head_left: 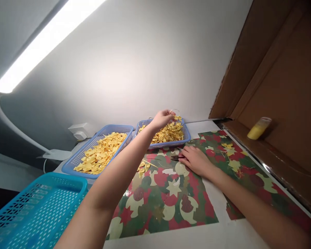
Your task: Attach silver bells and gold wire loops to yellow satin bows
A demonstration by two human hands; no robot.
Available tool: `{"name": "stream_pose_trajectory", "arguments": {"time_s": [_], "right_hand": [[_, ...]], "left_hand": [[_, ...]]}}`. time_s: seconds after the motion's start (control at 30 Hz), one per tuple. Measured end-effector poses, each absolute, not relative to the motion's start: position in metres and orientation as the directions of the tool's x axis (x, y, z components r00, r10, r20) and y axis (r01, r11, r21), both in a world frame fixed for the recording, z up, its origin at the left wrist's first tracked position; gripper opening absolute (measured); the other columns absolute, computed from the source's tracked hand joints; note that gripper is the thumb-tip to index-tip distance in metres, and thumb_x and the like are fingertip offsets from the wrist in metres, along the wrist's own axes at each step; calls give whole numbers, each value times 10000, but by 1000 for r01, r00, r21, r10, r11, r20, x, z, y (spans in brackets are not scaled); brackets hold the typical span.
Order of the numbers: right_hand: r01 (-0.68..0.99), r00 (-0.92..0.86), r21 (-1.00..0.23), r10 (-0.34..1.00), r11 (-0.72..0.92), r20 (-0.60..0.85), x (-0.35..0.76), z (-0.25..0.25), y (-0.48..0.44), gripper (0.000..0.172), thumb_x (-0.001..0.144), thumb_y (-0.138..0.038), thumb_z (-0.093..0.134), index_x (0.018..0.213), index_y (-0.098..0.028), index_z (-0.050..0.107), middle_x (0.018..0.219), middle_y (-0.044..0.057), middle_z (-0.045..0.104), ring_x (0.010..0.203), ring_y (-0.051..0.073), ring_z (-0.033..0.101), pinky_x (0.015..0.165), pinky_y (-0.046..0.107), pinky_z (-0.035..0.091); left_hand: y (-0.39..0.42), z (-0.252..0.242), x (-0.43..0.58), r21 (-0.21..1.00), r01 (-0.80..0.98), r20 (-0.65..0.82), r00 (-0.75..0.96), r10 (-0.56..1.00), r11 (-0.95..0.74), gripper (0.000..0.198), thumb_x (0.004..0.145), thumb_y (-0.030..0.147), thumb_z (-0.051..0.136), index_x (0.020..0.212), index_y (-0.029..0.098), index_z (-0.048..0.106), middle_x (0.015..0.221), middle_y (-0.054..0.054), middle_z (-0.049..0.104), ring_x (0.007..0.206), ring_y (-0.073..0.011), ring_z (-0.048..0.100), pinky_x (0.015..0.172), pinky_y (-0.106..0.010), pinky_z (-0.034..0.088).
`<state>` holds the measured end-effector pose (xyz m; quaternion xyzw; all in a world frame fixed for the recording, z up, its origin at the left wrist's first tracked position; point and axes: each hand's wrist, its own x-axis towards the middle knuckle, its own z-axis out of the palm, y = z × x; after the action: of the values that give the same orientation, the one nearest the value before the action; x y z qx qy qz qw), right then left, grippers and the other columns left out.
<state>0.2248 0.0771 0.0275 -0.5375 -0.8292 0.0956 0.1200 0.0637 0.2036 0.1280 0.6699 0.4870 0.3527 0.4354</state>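
Note:
My left hand (163,118) reaches over the far blue basket (168,142), which holds a heap of yellow ribbon bows (168,133). Pinched in its fingers is a yellow bow (177,118) with a thin loop rising from it. Lower and to the right, my right hand (195,158) rests on the patterned mat (168,204), its fingers closed round small dark scissors (175,158). The pointed blades face left; the handles are hidden under the hand. Just left of the blades, a few yellow bows (144,167) lie on the mat with thin stems.
Another blue basket (71,168) of yellow bows stands at the left. In front of it is a turquoise basket (54,177). More bows (230,152) lie at the right, near a tube of yellow stuff (258,128) on a brown ledge. A lamp (52,38) hangs above left.

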Motion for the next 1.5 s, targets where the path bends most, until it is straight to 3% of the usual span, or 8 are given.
{"name": "stream_pose_trajectory", "arguments": {"time_s": [0.2,0.37,0.47,0.67,0.93,1.13,1.33,1.5], "right_hand": [[785,-359,-441,900,435,249,230,18,79,128,876,-306,624,895,-180,632,974,79,633,958,244,557,869,384,424],[634,-79,-680,905,370,418,234,29,90,254,946,-355,480,1090,-160,555,1030,106,635,888,190,594,800,322,496],[522,56,-774,891,358,450,233,39,93,377,967,-448,408,1194,-161,500,1065,116,639,882,182,621,778,308,524],[123,174,-929,914,348,365,227,47,88,366,876,-521,546,994,-179,597,907,64,660,803,174,608,706,276,501],[134,81,-960,963,245,257,231,49,92,526,846,-669,430,759,-167,562,674,27,579,629,136,527,601,268,453],[330,-109,-925,981,190,163,237,45,94,446,884,-543,405,856,-144,600,692,33,606,602,126,536,581,262,449],[617,-481,-704,876,353,18,230,43,75,54,700,-188,706,738,-166,675,764,20,653,693,142,569,633,253,402],[732,-566,-491,823,473,-51,219,44,65,78,768,-117,680,714,-173,671,875,59,667,888,213,594,755,305,393]], "left_hand": [[231,121,94,923,384,-114,361,925,-36,249,930,322,587,1088,131,608,1023,-61,644,831,-158,638,712,-330,562],[207,124,83,968,240,-61,499,865,-70,109,897,224,553,950,151,614,766,11,567,566,-59,500,553,-193,444],[181,127,79,978,189,-37,587,809,-92,127,798,258,608,879,164,632,716,7,541,552,-68,488,553,-204,427],[150,127,81,943,209,69,636,769,-258,177,768,311,601,846,163,661,737,-21,600,630,-109,534,612,-243,436],[138,127,80,710,430,245,591,768,-558,115,764,252,613,704,165,658,659,4,569,618,-119,463,600,-249,369],[185,124,80,557,637,323,425,846,-533,202,791,192,564,927,155,710,857,-65,695,764,-174,575,756,-292,439],[193,119,64,428,768,383,323,865,-476,374,755,197,628,1121,124,650,1216,-151,601,1131,-307,511,982,-417,389],[133,109,29,207,735,548,459,699,-645,174,849,218,540,956,179,672,1025,-85,645,968,-250,534,893,-377,416]]}}
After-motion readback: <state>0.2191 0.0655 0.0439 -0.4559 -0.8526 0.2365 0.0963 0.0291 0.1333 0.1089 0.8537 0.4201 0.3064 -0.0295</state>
